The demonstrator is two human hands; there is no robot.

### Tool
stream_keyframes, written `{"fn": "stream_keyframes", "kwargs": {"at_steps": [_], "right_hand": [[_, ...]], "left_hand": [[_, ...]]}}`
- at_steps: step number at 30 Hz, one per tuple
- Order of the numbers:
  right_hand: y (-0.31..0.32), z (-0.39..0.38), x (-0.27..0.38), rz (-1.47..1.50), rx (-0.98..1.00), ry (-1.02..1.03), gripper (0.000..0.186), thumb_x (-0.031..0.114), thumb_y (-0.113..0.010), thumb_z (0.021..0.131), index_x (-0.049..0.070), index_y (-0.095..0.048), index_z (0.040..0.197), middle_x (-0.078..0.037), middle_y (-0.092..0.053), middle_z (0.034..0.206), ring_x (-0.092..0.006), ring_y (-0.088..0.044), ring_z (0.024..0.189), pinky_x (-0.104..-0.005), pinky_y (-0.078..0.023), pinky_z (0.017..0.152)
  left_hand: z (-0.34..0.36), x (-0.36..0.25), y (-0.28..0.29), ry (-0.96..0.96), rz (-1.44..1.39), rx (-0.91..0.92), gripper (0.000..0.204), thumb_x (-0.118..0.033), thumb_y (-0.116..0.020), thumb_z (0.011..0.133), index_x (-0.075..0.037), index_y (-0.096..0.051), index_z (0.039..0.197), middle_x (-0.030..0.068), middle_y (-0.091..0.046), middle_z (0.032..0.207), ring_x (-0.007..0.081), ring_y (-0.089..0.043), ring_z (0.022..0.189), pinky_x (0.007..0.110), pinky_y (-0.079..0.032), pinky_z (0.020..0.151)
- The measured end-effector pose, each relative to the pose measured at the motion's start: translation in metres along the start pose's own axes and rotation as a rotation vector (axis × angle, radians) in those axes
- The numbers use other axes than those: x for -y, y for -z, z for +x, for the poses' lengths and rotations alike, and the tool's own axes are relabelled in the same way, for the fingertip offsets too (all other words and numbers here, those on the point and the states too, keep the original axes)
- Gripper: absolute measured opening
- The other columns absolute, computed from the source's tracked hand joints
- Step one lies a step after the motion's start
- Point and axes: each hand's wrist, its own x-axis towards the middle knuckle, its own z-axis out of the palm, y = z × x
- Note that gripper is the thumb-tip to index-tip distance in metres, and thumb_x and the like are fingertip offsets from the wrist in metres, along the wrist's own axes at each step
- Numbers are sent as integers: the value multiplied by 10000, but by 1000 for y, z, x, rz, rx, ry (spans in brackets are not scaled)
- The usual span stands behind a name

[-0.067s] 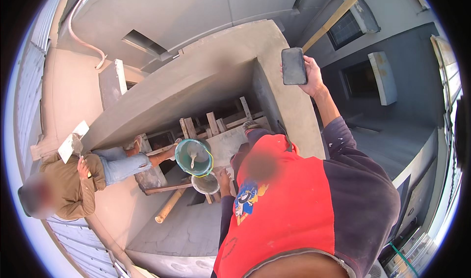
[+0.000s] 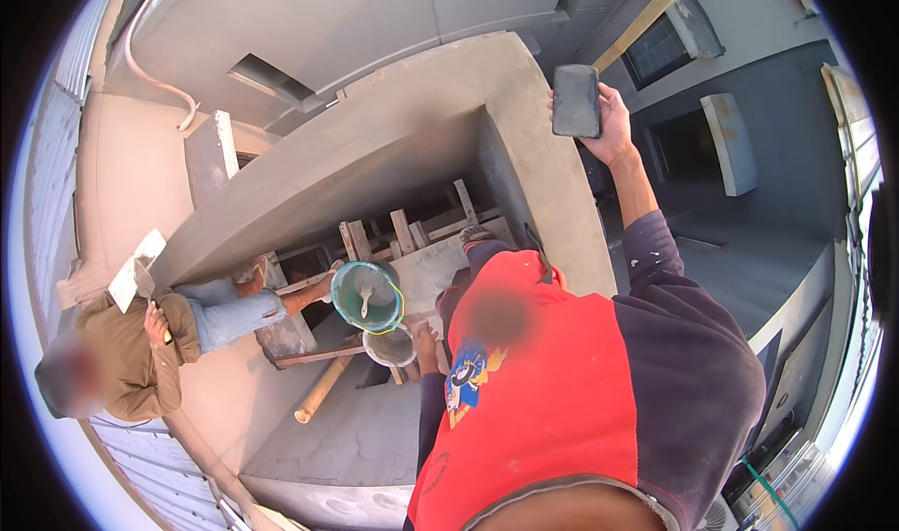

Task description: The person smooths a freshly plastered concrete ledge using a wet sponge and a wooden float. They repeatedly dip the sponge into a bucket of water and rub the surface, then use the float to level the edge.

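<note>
In the head view, holding up a dark rectangular pad (image 2: 576, 102) with the right hand (image 2: 612, 126), flat face toward the camera. Gripping it from the side and behind, with fingers clasped around its edges. Seen overlapping the outer edge of a grey concrete frame (image 2: 557, 189); cannot tell whether touching it. To the right of the wrist, opening onto free room before a dark grey wall (image 2: 773, 194); tighter just above the pad, with a wooden pole (image 2: 651, 18) slanting up from its top corner.

With the left hand (image 2: 428, 348), low and just beside a pale bucket (image 2: 388, 347); cannot tell how the fingers are set, being small and partly hidden. Crowded there by a teal bucket (image 2: 348, 299) with a brush-like tool (image 2: 365, 303) inside, overlapping the pale bucket's rim, and hemmed in beyond by upright wooden boards (image 2: 401, 231).

Well apart at far left, with a co-worker's hand (image 2: 156, 322), holding a trowel (image 2: 143, 278) before a white board (image 2: 139, 255).

Printed on the red shirt (image 2: 552, 381) with a blue-and-yellow cartoon figure (image 2: 465, 386); marked lower down with a dark ring-like patch (image 2: 436, 472), too faint to read.
</note>
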Motion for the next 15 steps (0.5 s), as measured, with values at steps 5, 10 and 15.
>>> {"fn": "stream_keyframes", "kwargs": {"at_steps": [5,10,15], "right_hand": [[27,2,101,-147,-127,340,585,338,-281,957,-86,-401,1342,-272,-536,1252,-381,-563,1121,-495,-440,1003],[228,10,113,-1434,-1097,25,694,544,-375,912,-49,-561,1223,-219,-591,1206,-364,-601,1042,-449,-440,933],[279,-46,94,-1458,-1221,-41,587,512,-323,936,37,-616,1119,-222,-614,1171,-406,-541,1145,-458,-398,979]], "left_hand": [[-5,-2,-52,179,-145,48,463,-310,-560,901,-42,-511,1276,149,-592,1118,228,-612,891,306,-490,703],[24,46,-55,181,-136,86,477,-321,-549,907,-44,-495,1292,149,-569,1167,260,-598,936,354,-496,758],[13,16,-56,158,-124,35,493,-322,-523,933,-45,-448,1334,178,-511,1302,289,-574,1078,366,-492,823]]}}
